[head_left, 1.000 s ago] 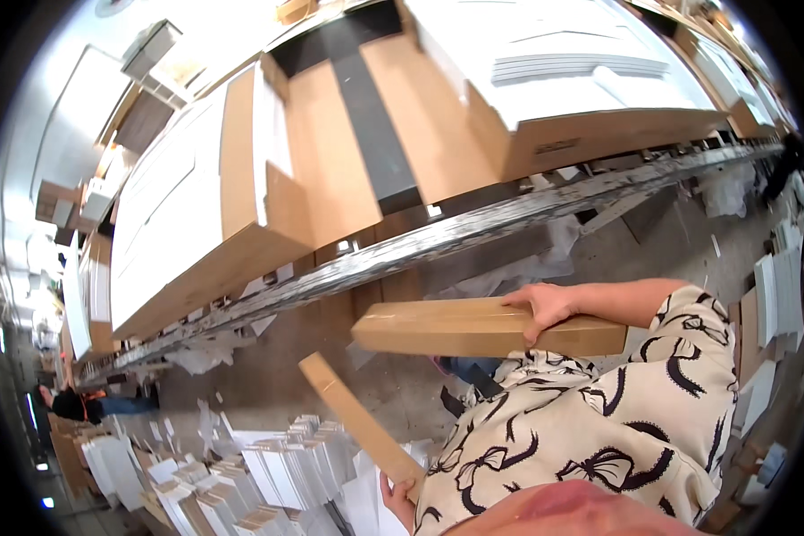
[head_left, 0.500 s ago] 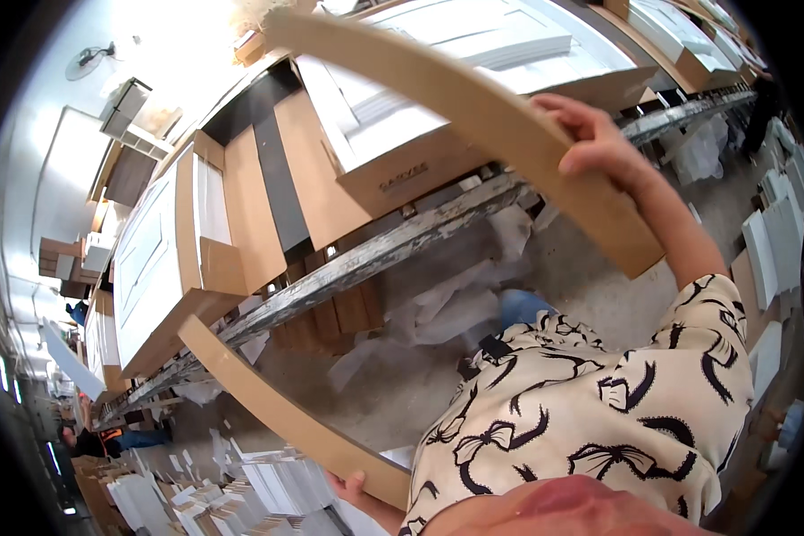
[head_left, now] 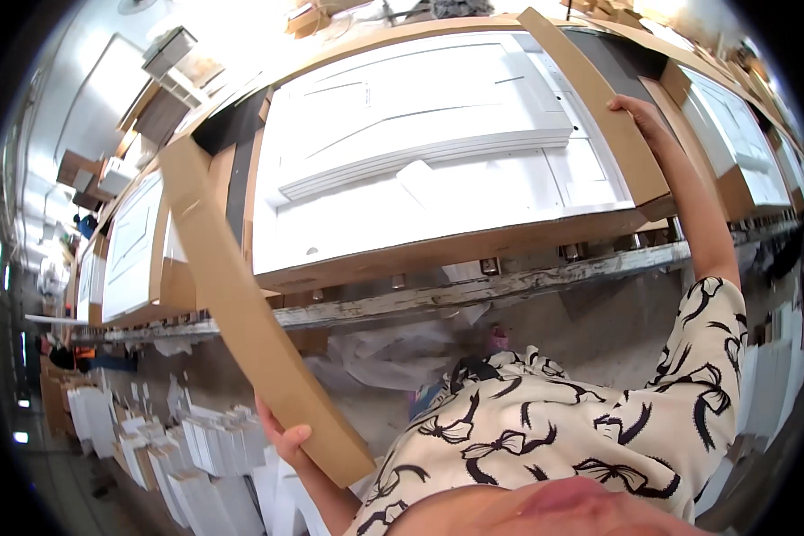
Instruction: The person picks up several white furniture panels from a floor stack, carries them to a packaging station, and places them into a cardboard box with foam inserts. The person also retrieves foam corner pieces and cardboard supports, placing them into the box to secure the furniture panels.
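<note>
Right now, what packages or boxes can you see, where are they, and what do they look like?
Open cardboard carton, centre on the roller conveyor: flat, brown, holding white panels.
Second carton, left: same kind.
Third carton, right: same.
Cardboard strip in left hand.
Cardboard strip in right hand.

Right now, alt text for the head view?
A person holds two long cardboard strips: the left hand grips the left strip near its lower end, and the right hand presses the right strip against an open carton of white panels.
</note>
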`<state>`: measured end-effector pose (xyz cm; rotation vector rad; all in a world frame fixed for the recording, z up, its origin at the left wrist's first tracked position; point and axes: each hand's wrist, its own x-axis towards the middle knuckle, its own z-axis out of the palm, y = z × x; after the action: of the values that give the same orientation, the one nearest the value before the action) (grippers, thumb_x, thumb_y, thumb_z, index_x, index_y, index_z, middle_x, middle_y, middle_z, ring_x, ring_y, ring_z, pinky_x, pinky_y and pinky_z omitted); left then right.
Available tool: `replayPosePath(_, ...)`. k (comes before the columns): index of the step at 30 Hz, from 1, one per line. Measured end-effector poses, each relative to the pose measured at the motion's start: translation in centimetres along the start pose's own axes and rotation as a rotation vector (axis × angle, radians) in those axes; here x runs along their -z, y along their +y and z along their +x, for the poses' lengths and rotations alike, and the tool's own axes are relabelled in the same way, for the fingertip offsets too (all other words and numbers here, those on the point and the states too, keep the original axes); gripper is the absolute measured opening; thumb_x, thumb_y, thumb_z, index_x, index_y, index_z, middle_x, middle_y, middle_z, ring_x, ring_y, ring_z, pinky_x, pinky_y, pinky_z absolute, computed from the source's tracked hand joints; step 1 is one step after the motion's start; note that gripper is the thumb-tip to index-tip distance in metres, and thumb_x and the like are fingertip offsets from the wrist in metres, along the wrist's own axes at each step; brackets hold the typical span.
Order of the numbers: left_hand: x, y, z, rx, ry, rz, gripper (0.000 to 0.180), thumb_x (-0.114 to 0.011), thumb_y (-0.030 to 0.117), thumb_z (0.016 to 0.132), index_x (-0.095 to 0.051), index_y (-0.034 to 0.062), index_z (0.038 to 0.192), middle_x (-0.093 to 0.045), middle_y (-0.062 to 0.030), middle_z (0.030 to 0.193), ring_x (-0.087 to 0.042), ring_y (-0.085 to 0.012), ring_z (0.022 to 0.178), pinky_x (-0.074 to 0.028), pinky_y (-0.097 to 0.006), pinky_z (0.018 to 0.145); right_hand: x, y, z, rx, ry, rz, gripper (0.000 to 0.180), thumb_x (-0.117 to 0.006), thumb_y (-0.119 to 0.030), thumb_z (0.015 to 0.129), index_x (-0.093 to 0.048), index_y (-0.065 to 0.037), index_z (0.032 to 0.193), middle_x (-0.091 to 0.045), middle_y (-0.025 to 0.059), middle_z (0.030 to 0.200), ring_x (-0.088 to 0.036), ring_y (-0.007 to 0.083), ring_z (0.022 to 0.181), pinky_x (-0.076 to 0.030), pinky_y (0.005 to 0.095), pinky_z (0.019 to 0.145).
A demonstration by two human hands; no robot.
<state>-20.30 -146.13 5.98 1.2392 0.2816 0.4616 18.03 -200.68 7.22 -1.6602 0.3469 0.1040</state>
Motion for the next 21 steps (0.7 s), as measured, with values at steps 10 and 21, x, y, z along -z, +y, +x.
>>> replayPosePath(10,-8.7,-3.4,2.3,0.060,0.131,0.121,0.098,-0.061,-0.001,0.049,-0.021,0.0016,0.138,-0.054,-0.0167,0.110,-0.055,-0.0268,0.099,-0.046,-0.035,0.085,-0.2,2.8,7.7,0.157,0.002,-0.283,0.039,-0.071,-0.028,0.059,-0.060,-0.001,0.085,-0.059,0.0096,0.073,-0.057,0.0170,0.058,-0.047,0.0281,0.053)
replayPosePath(21,-8.9,-5.2,3.2,0.067,0.147,0.103,0.095,-0.062,0.004,0.048,-0.025,-0.0020,0.136,-0.052,-0.0180,0.115,-0.054,-0.0271,0.104,-0.045,-0.035,0.087,-2.8,7.1,10.6,0.075,0.342,-1.133,0.062,-0.061,-0.050,0.066,-0.056,-0.015,0.116,-0.053,0.0141,0.119,-0.042,0.0355,0.115,-0.036,0.0440,0.094)
